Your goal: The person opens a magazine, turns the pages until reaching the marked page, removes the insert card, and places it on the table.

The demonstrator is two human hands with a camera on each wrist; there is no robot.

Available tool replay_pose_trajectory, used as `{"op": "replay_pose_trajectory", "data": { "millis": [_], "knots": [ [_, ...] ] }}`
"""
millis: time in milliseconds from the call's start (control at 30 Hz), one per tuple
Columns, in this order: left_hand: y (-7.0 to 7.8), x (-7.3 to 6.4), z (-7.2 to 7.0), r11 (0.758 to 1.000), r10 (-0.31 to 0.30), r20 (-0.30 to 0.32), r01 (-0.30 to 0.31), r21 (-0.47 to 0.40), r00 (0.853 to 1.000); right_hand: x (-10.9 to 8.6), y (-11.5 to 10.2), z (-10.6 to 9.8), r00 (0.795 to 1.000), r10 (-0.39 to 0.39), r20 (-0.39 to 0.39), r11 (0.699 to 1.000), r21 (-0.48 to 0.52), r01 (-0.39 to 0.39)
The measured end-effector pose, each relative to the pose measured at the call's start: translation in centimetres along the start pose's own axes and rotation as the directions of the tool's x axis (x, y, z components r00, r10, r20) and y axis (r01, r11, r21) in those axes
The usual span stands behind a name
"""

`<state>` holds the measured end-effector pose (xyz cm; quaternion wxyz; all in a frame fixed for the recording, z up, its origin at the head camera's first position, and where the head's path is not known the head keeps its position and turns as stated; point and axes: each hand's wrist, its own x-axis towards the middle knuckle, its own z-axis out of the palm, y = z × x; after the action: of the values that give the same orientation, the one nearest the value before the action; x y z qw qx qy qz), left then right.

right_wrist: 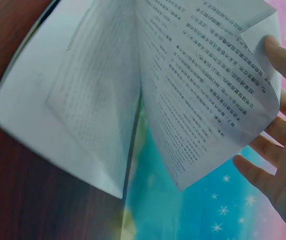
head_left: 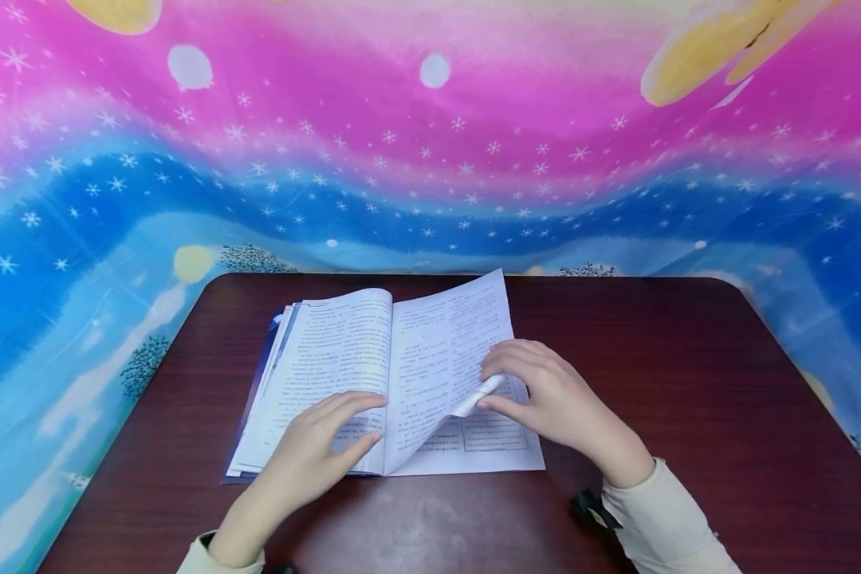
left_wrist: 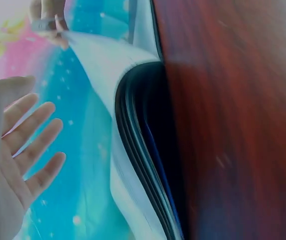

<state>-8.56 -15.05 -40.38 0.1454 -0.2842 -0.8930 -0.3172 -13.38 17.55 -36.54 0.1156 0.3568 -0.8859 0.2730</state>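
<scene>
An open magazine [head_left: 330, 343] with printed text and a dark blue cover edge lies on the table. My right hand [head_left: 556, 391] pinches the outer edge of a right-hand page [head_left: 438, 351] between thumb and fingers. That page is lifted and curls, showing the sheet beneath [head_left: 502, 438]. In the right wrist view, the thumb presses a folded corner of the page [right_wrist: 208, 90] against the fingers. My left hand [head_left: 323, 446] hovers near the spine over the lower left page, thumb and fingers apart. The left wrist view shows the left hand's fingers [left_wrist: 37, 140] spread, holding nothing.
The dark red-brown wooden table [head_left: 653, 359] extends on both sides of the magazine. Behind it hangs a pink and blue cloth [head_left: 402, 159] with snowflakes. A small black object [head_left: 594, 509] is by the right sleeve [head_left: 663, 518].
</scene>
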Motion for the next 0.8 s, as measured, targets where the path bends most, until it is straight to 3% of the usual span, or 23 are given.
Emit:
{"op": "replay_pose_trajectory", "data": {
  "millis": [433,800],
  "knots": [
    [2.9,3.5,1.7,0.981,0.128,0.009,-0.125,-0.146,0.992,1.1,-1.6,-0.2,1.000,-0.003,-0.021,1.000,-0.022,0.002],
    [4.3,4.9,2.4,0.966,0.184,-0.003,-0.182,-0.183,0.983,1.5,-2.1,-0.3,0.999,-0.027,-0.023,0.999,-0.042,0.026]
  ]
}}
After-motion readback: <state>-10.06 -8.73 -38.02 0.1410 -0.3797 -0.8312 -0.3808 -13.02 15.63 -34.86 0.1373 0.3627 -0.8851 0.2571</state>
